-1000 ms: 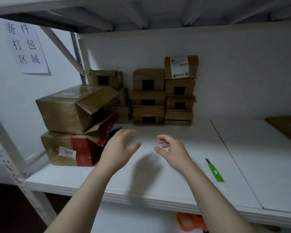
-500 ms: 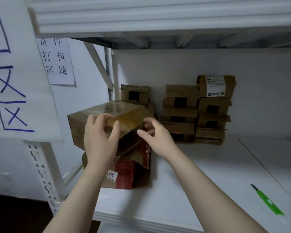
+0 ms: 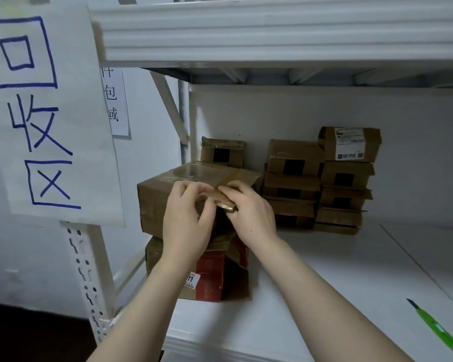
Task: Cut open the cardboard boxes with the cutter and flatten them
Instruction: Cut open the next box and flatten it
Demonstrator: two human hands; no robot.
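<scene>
A person stands in front of a white shelf [image 3: 324, 283] and reaches with both bare arms to the left part of it. There, two big cardboard boxes are stacked. The top box [image 3: 168, 189] is brown and covered with shiny tape; it sits on the lower box [image 3: 212, 278], which has a red side and a small white label. The left hand [image 3: 186, 226] holds the near upper edge of the top box, with the fingers curled over it. The right hand [image 3: 249, 215] is just beside it and touches it at the fingertips. It seems to pinch the near edge of the flap [image 3: 241, 176] on the right side of this box, but the grip is partly hidden. The green cutter [image 3: 434, 327] lies flat on the shelf near the right front edge, well apart from both hands. At the far wall, small boxes [image 3: 345, 176] stand in stacks. A paper sign [image 3: 45, 113] with blue characters hangs on the left.
</scene>
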